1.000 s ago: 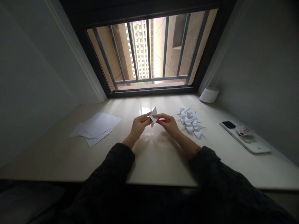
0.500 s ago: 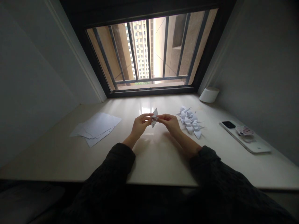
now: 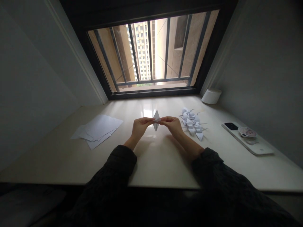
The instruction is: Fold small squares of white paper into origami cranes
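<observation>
A small white piece of folded paper, shaped like a narrow diamond, is held upright over the middle of the tabletop. My left hand pinches its left side between thumb and fingers. On the opposite side, my right hand grips it the same way, fingertips close to those of the left. The paper's points stick out above and below the fingers; its middle is partly covered by them. Just right of my right hand lies a cluster of several folded paper cranes.
Loose white paper sheets lie overlapping on the left of the pale tabletop. To the right rests a white phone with a round grip on its back. A white cylindrical object stands in the far right corner, near the barred window.
The folded paper has turned to show a flatter, more even diamond. My left fingers have closed from a looser spread into a pinch at its side. My right hand stays nearly in place.
</observation>
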Demonstrator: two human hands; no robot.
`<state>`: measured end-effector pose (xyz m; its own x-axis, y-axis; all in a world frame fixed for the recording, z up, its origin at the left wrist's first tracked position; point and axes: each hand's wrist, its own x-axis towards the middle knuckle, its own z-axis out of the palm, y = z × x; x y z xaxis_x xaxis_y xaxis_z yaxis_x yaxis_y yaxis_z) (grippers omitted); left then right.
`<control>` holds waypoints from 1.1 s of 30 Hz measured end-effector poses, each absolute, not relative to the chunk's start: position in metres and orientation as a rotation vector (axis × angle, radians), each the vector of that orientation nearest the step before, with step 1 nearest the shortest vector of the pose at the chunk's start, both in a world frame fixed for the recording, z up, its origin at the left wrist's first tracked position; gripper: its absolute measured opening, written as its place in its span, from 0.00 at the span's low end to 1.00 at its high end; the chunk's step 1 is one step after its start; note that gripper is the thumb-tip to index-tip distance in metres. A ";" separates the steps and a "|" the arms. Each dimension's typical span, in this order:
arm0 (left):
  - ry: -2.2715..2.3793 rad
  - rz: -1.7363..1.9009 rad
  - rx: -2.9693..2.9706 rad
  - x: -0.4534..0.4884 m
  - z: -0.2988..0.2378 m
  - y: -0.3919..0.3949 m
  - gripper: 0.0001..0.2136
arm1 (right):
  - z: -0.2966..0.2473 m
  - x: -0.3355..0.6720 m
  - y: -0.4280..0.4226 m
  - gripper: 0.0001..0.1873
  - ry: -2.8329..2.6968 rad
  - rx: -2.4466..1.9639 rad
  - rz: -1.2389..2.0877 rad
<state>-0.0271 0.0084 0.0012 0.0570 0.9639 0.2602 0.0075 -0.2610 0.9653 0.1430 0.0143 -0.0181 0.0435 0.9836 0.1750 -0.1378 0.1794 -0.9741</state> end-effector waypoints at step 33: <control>1.041 1.159 1.205 -0.016 -0.003 -0.002 0.20 | -0.017 0.142 0.010 0.11 -1.456 -1.026 0.799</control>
